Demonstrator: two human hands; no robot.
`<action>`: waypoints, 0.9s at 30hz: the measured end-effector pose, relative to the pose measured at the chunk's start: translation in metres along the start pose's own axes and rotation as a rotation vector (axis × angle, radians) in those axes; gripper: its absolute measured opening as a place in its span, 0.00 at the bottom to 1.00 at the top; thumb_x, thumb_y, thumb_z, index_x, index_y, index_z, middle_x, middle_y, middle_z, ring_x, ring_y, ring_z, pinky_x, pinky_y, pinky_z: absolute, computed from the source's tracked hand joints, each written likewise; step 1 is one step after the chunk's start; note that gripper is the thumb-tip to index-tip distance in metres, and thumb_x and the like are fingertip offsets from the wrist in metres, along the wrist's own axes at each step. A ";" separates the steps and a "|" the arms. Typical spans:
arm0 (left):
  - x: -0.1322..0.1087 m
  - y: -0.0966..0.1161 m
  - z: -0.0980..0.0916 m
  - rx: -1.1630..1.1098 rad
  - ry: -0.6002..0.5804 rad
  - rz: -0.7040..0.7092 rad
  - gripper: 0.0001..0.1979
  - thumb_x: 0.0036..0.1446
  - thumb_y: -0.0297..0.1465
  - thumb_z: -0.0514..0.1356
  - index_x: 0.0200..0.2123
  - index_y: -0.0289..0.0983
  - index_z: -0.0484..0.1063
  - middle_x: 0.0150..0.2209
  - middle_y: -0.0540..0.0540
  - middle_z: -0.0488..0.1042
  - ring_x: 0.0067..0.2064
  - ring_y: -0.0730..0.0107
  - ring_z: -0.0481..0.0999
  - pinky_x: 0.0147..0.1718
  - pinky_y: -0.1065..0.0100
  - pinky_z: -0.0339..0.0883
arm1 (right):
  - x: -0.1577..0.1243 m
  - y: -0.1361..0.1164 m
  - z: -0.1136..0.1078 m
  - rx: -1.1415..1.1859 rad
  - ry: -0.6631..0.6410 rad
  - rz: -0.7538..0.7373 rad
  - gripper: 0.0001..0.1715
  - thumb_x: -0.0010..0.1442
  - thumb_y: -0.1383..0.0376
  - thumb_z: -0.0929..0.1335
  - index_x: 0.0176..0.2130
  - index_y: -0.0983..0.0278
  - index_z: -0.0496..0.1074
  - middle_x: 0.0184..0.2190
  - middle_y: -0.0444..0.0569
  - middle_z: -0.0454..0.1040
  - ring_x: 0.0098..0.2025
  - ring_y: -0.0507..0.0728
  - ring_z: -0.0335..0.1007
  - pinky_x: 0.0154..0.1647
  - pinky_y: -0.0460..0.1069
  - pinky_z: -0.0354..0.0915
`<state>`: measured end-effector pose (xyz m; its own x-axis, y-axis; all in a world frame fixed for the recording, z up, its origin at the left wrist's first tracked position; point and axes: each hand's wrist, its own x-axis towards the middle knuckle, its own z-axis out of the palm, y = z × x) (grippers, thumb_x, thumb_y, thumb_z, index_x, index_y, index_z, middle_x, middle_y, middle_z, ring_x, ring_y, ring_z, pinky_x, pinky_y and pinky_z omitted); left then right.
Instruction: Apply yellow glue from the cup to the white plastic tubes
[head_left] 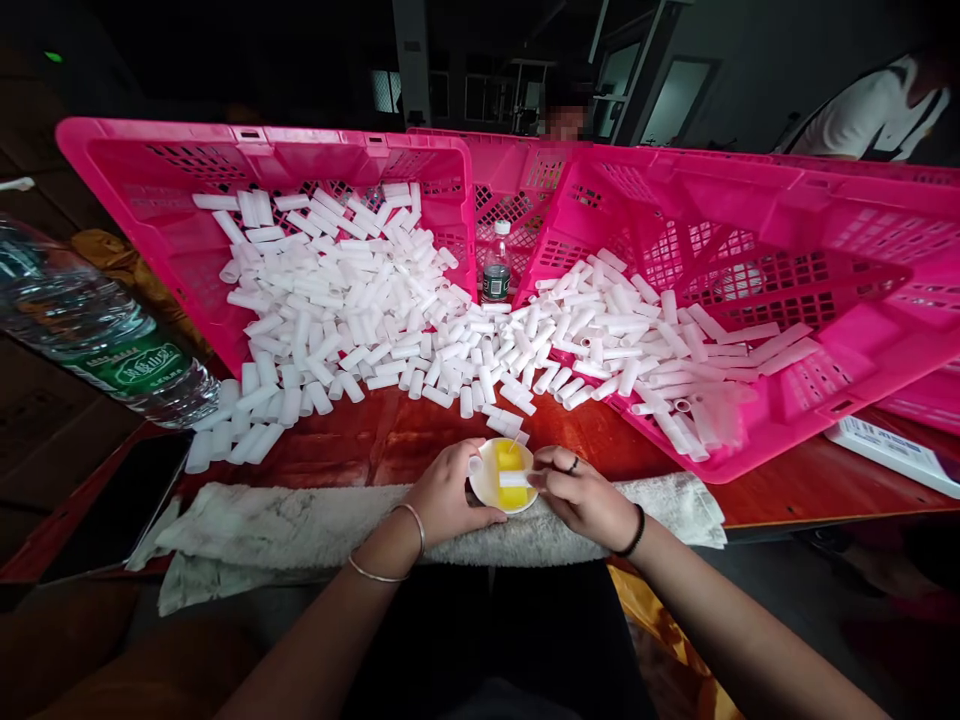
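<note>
My left hand (450,488) is wrapped round the side of a small white bowl (486,482) with something bright yellow (510,458) in it. A small round white end, perhaps of a tube, shows by its fingertips. A thin stick (515,440) pokes up at the bowl's far side. Over the yellow stuff lies a short white tube (514,479), pinched at its right end by the fingers of my right hand (577,492). Whether the tube touches the yellow stuff I cannot tell. Just beyond the bowl, loose white tubes (375,290) are heaped on the red table (337,430).
Two tipped pink crates (285,150) (847,290) hold more tubes, with a small bottle (496,262) between them. A large water bottle (112,330) leans at left. A rolled towel (300,525) lines the front edge. A white box (900,455) lies right; a person (862,115) is behind.
</note>
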<state>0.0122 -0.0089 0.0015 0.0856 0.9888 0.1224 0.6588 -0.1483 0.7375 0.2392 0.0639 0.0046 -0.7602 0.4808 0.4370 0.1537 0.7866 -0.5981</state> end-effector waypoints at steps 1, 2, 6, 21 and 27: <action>0.000 0.000 0.000 -0.001 0.002 -0.002 0.42 0.34 0.39 0.72 0.53 0.40 0.59 0.56 0.39 0.65 0.55 0.51 0.67 0.54 0.51 0.63 | -0.001 -0.002 0.000 0.020 -0.003 0.023 0.09 0.62 0.68 0.63 0.42 0.62 0.71 0.42 0.54 0.68 0.45 0.58 0.68 0.44 0.53 0.68; 0.000 0.000 0.000 0.000 0.002 -0.002 0.42 0.34 0.39 0.72 0.53 0.40 0.59 0.56 0.39 0.65 0.55 0.51 0.67 0.54 0.51 0.63 | -0.003 -0.003 0.001 0.059 0.007 0.077 0.10 0.62 0.67 0.64 0.45 0.62 0.69 0.42 0.53 0.69 0.44 0.58 0.68 0.43 0.53 0.69; 0.000 -0.001 0.000 0.011 -0.001 -0.003 0.43 0.34 0.40 0.72 0.53 0.39 0.58 0.55 0.38 0.65 0.55 0.51 0.66 0.54 0.51 0.62 | -0.008 -0.008 0.007 0.116 0.092 0.255 0.13 0.63 0.64 0.64 0.48 0.62 0.67 0.39 0.52 0.72 0.39 0.57 0.71 0.40 0.52 0.70; 0.003 -0.002 -0.004 -0.007 -0.037 0.006 0.41 0.34 0.40 0.72 0.51 0.40 0.59 0.54 0.39 0.65 0.54 0.51 0.67 0.54 0.50 0.62 | -0.025 -0.011 0.015 -0.294 0.191 -0.057 0.09 0.62 0.71 0.63 0.42 0.63 0.71 0.41 0.53 0.71 0.43 0.59 0.70 0.42 0.54 0.71; -0.003 0.011 -0.022 0.102 0.052 0.093 0.20 0.56 0.38 0.58 0.47 0.36 0.59 0.51 0.35 0.65 0.53 0.55 0.67 0.49 0.53 0.66 | -0.020 -0.018 0.014 0.003 0.345 0.050 0.08 0.59 0.72 0.67 0.39 0.60 0.67 0.41 0.51 0.71 0.42 0.57 0.70 0.40 0.52 0.70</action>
<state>0.0027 -0.0136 0.0234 0.1124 0.9683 0.2232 0.7226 -0.2339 0.6505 0.2427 0.0349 -0.0030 -0.4937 0.6218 0.6080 0.1835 0.7578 -0.6261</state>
